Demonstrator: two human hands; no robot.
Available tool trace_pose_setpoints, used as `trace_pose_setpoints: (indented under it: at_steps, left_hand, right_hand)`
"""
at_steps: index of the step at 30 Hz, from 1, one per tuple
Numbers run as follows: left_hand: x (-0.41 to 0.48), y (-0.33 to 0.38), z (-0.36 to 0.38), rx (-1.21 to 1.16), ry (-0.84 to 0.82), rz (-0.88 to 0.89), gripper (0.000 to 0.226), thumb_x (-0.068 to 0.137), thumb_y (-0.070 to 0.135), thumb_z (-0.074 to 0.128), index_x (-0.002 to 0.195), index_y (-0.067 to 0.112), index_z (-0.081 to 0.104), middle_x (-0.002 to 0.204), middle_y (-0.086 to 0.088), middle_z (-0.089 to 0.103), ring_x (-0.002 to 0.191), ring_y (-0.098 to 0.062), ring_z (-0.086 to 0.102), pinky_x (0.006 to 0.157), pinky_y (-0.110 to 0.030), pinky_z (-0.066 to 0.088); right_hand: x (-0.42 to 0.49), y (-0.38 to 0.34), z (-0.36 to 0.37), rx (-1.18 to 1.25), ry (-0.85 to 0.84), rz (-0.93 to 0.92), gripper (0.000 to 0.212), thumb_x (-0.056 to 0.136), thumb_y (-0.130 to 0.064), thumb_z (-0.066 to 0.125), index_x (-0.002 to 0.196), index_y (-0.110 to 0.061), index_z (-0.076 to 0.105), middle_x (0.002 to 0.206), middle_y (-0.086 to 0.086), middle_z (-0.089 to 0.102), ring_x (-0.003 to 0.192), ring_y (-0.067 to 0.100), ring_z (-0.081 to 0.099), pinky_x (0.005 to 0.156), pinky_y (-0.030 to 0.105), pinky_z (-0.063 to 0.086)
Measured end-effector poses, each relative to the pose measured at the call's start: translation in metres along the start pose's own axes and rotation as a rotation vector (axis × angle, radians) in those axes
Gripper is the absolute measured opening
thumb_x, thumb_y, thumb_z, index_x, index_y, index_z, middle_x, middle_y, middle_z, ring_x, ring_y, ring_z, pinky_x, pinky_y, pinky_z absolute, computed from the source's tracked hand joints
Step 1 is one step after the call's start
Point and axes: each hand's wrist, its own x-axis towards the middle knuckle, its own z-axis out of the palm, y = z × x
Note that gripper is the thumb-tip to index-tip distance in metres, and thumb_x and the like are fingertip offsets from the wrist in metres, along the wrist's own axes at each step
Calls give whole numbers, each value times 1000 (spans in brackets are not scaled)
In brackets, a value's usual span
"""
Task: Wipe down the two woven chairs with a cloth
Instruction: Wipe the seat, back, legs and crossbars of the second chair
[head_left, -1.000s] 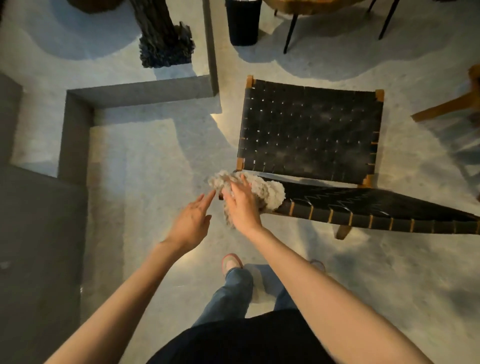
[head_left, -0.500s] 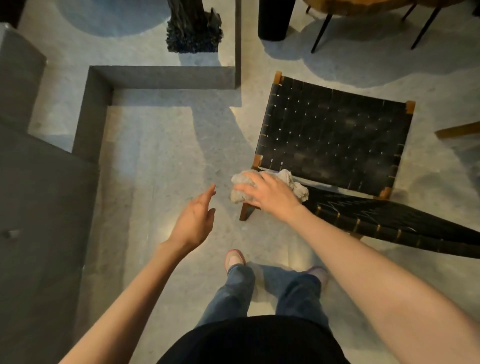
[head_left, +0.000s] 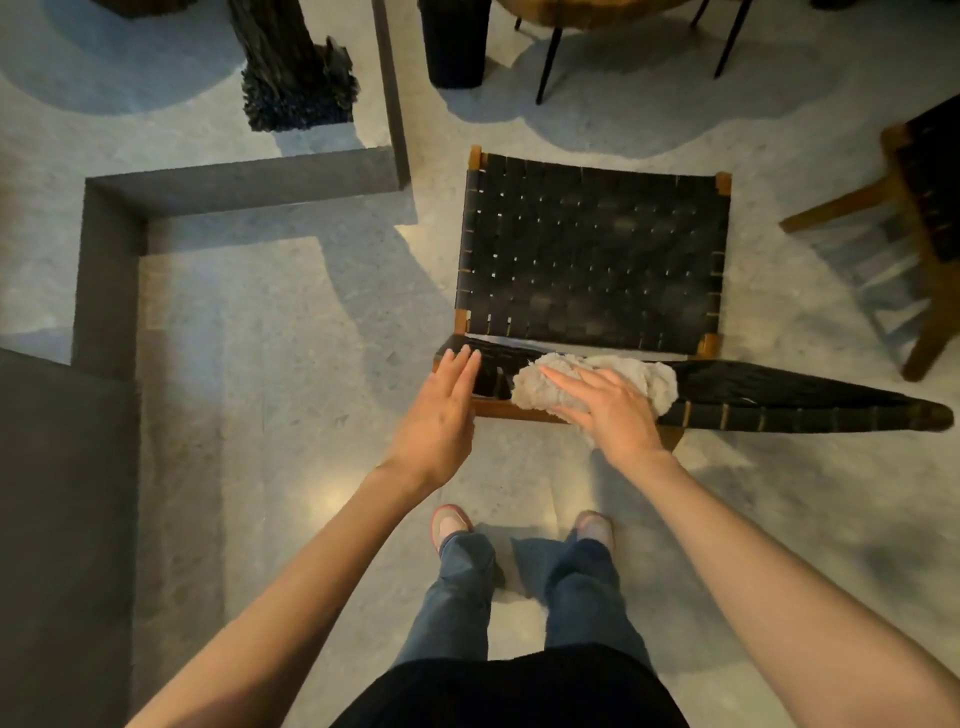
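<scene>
Grey floor (head_left: 260, 415) holds a black woven wooden chair (head_left: 592, 260). The right grip (head_left: 608, 405) presses flat on a fluffy white cloth (head_left: 657, 382) on it; the left grip (head_left: 441, 410) rests spread beside.

Floor (head_left: 260, 415): pale speckled stone, glossy patch at lower centre. Standing on it: black woven chair (head_left: 592, 249) centre-right, second woven chair (head_left: 930, 171) cut off at right edge, dark cylindrical bin (head_left: 454, 41) top centre, thin black table legs (head_left: 550, 62) beside it (tabletop mostly out of frame), rough dark stump (head_left: 291, 67) upper left behind an L-shaped grey step (head_left: 244, 189), two shoes (head_left: 449, 525) bottom centre.
</scene>
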Motion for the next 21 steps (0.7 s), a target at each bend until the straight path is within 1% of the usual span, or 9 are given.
trace_pose_setpoints:
  at_steps: [2,4,8,12,16,21]
  left_hand:
    - [10,15,11,34,-38,49,66,98,8,43,152,14,6,160,-3,2,147,-22,-2,118,-32,7]
    - [19,30,22,50,-81,83,65,99,10,42,152,16,6,160,-3,1,147,-22,-4,116,-31,1]
    - [30,63,44,87,-173,125,64,100,13,42,152,20,7,160,-3,2,147,-25,-3,118,-37,4]
    - [38,103,68,114,-206,165,64,100,14,42,152,23,6,160,-2,2,146,-26,-3,117,-37,2]
    - [47,153,95,121,-231,144,64,100,15,42,152,24,6,160,-1,1,146,-27,-5,116,-39,1]
    - [51,218,141,132,-183,120,64,100,13,43,152,26,8,160,0,0,146,-27,-7,116,-42,1]
  right_hand:
    - [-13,24,-3,-75,-26,41,56,93,-41,53,144,-43,30,142,-2,47,129,23,42,106,38,33]
    - [-23,46,-8,-113,-57,86,56,94,-46,48,145,-45,26,144,-3,44,130,22,38,108,37,29]
    - [-42,90,-20,-114,-104,239,55,93,-53,43,145,-45,26,150,-3,36,137,23,28,114,40,18]
    - [-64,141,-31,-123,-89,317,54,94,-54,42,145,-43,28,151,-2,32,138,24,22,116,40,11]
    - [-86,195,-40,-145,-67,325,55,94,-54,41,146,-42,27,152,-1,28,141,25,16,117,41,5]
    - [-109,259,-50,-226,-16,285,55,95,-55,36,147,-44,21,154,-1,26,143,27,13,117,42,1]
